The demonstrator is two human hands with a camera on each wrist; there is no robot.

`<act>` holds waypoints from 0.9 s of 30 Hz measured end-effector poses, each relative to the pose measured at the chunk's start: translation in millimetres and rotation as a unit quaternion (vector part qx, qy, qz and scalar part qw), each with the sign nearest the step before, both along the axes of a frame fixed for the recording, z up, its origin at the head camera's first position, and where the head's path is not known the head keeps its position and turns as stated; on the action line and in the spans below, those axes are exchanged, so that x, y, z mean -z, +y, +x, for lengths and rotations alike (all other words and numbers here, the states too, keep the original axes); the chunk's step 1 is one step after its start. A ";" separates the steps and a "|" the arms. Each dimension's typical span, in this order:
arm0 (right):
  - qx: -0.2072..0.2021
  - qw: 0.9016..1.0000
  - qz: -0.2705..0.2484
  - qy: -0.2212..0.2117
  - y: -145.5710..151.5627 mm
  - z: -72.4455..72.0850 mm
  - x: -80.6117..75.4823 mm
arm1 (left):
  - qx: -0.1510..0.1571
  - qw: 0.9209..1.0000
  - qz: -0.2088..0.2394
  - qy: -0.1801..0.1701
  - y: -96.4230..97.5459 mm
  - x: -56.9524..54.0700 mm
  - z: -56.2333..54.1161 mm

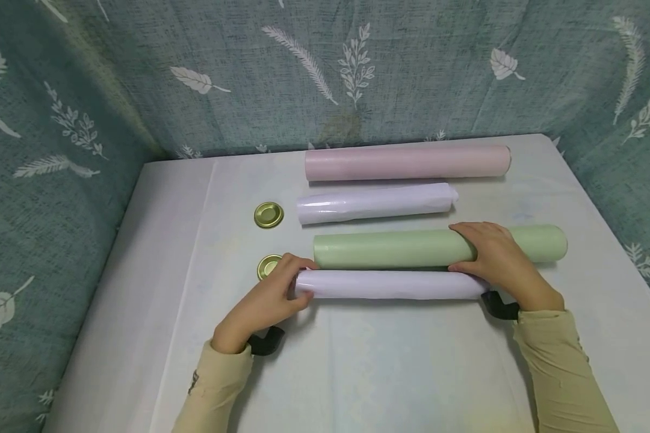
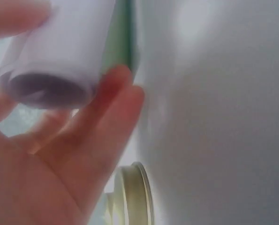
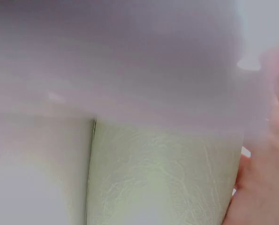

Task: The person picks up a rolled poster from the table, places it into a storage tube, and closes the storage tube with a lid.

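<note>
Head view: Leaf-printed green fabric (image 1: 428, 66) backed and flanked a white-covered table (image 1: 401, 361). The left hand (image 1: 271, 304) grasped the left end of the nearest lavender roll (image 1: 390, 284); the right hand (image 1: 498, 258) gripped the green roll (image 1: 384, 249) just behind it, right of its middle. Another lavender roll (image 1: 376, 203) and a pink roll (image 1: 406, 163) lay beyond, gold-coloured lids (image 1: 268, 214) to the left.

Green roll (image 1: 379, 249): 1. Pink roll (image 1: 406, 163): 1, farthest beyond the green roll. Lilac: 2, far lilac roll (image 1: 376, 204) just beyond the green roll, near lilac roll (image 1: 390, 285) on its near side. Roll total: 4. Gold-coloured lids (image 1: 268, 214) (image 1: 267, 265): 2, both left of the green roll. Hands: 2, left hand (image 1: 271, 302) by its left end, right hand (image 1: 492, 257) on its right half. Black wrist pieces (image 1: 267, 341) (image 1: 499, 305): 2, both on its near side.
</note>
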State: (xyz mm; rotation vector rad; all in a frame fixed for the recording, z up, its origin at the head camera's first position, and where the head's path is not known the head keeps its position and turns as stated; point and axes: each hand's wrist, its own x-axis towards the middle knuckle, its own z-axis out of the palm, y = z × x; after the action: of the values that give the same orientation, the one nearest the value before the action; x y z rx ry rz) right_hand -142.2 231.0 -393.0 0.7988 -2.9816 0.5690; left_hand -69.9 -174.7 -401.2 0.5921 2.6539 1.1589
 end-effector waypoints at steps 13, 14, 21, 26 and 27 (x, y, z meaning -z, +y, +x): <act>0.024 0.999 0.043 0.019 -5.6 6.2 3.0 | -0.041 0.947 0.258 -0.186 -31.9 2.0 -6.9; 0.025 0.999 0.043 0.021 -5.4 6.0 3.7 | -0.045 0.945 0.264 -0.186 -32.4 2.5 -7.6; 0.033 0.998 0.023 0.049 0.2 4.8 8.7 | -0.101 0.922 0.324 -0.186 -43.0 4.2 -7.9; 0.033 0.997 0.012 0.067 1.7 3.0 9.2 | -0.099 0.856 0.469 -0.192 -51.0 3.5 -7.9; 0.034 0.997 0.009 0.070 2.1 2.8 8.9 | -0.089 0.842 0.496 -0.194 -52.2 3.5 -8.0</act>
State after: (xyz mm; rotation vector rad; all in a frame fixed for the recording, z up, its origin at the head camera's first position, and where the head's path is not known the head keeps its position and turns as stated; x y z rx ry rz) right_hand -139.4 233.1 -401.9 0.7033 -2.8762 0.4636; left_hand -77.9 -226.9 -404.7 0.1700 1.6344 2.3956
